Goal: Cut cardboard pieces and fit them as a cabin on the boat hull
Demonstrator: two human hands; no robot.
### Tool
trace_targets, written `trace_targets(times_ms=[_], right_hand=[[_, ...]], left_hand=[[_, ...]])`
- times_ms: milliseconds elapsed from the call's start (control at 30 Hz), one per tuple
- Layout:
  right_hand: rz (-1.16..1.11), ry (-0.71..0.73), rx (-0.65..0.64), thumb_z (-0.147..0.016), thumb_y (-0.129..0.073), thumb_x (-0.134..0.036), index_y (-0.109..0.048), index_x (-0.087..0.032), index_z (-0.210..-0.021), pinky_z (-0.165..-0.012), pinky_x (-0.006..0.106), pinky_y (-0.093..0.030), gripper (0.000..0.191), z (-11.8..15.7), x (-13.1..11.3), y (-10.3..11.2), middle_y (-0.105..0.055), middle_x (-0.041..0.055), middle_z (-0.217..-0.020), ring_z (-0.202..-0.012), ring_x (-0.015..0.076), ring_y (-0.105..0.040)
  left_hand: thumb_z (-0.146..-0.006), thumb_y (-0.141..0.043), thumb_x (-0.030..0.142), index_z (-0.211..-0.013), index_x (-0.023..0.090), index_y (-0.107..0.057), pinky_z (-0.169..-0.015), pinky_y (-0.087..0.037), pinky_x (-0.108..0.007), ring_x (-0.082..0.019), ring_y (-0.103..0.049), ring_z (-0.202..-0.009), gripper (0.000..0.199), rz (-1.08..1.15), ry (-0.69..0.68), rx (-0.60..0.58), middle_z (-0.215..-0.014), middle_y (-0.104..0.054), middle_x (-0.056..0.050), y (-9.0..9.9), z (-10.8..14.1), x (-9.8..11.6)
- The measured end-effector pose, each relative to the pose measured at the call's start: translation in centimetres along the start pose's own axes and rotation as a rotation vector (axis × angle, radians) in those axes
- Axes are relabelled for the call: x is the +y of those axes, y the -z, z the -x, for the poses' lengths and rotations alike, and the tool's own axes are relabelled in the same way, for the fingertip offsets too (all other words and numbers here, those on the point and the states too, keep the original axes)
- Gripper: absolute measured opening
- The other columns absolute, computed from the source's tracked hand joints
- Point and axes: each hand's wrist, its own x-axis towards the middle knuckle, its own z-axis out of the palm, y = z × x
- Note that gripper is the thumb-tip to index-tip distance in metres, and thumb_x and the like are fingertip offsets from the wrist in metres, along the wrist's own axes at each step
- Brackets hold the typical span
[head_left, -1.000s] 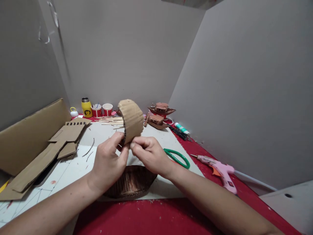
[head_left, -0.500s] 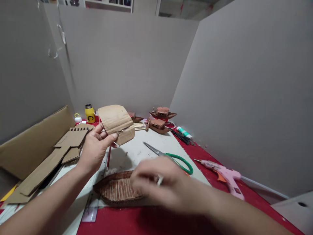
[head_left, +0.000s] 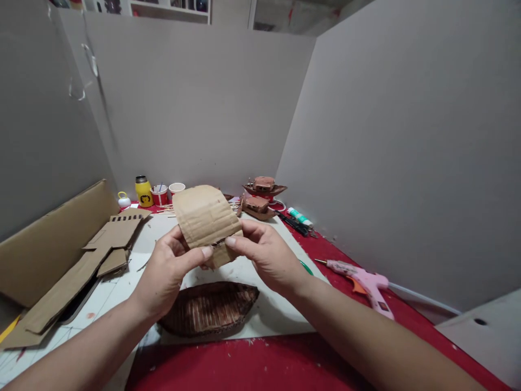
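A bent piece of tan cardboard (head_left: pixel 207 214) is held up in front of me, with a dark slit or torn edge near its lower side. My left hand (head_left: pixel 171 269) grips its lower left, thumb on the front. On the lower right, my right hand (head_left: pixel 271 252) pinches it, thumb close to the slit; the other fingers are partly behind the sheet. Below both hands a brown model boat hull (head_left: pixel 207 308) with a slatted floor rests on the white board (head_left: pixel 280 320). The scissors' green handle (head_left: pixel 306 267) peeks out past my right wrist, the rest hidden.
A pink glue gun (head_left: pixel 362 279) lies on the red table (head_left: pixel 228 364) at right. Cut cardboard pieces (head_left: pixel 93 260) lie at left. At the back stand a yellow bottle (head_left: pixel 143 193), paper cups (head_left: pixel 159 195) and finished model boats (head_left: pixel 260 203). A glue stick (head_left: pixel 299 216) lies nearby.
My right hand has risen from over the hull and now grips the cardboard alongside my left hand. The cardboard has shifted slightly right and lower. The scissors are now mostly covered.
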Motion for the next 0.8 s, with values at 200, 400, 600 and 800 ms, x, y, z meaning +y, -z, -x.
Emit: trace_targets(times_ms=[200,400,600,800], right_hand=[[0.204,0.090,-0.042,-0.079,-0.063,-0.022,-0.067,-0.017,-0.089,-0.071,0.030,-0.048,0.012,0.5,-0.1,-0.5,-0.063,-0.0007,-0.077,-0.073,0.0137,-0.057],[0.135,0.053,0.013,-0.079,-0.065,-0.024,-0.065,-0.016,-0.085,-0.060,0.025,-0.045,0.010,0.3,0.4,-0.9,-0.058,-0.0032,-0.069,-0.062,0.0104,-0.051],[-0.066,-0.028,-0.039,-0.073,-0.077,-0.028,-0.068,-0.017,-0.081,-0.065,0.024,-0.048,0.017,0.4,0.6,-0.8,-0.065,-0.0020,-0.074,-0.068,0.0108,-0.058],[-0.044,0.029,-0.052,-0.076,-0.073,-0.031,-0.067,-0.018,-0.086,-0.078,0.030,-0.051,0.017,0.2,0.8,-0.7,-0.067,-0.0009,-0.077,-0.078,0.0142,-0.061]], left_hand=[[-0.077,-0.077,0.031,-0.097,0.021,-0.074,-0.065,-0.048,-0.022,-0.014,-0.062,-0.077,0.022,-0.056,0.061,0.136,-0.089,-0.074,-0.002,0.1,0.0,-0.6],[-0.072,-0.081,0.033,-0.090,0.019,-0.076,-0.072,-0.054,-0.026,-0.017,-0.068,-0.079,0.024,-0.094,0.015,0.256,-0.087,-0.077,-0.003,-0.2,0.3,-1.0],[-0.075,-0.079,0.031,-0.099,0.017,-0.073,-0.077,-0.055,-0.028,-0.018,-0.069,-0.084,0.028,-0.009,0.010,0.240,-0.095,-0.076,-0.004,-0.5,0.5,-0.4],[-0.077,-0.075,0.026,-0.106,0.019,-0.069,-0.078,-0.054,-0.027,-0.020,-0.066,-0.096,0.031,0.152,0.106,0.181,-0.106,-0.072,-0.006,-0.5,0.3,-0.1]])
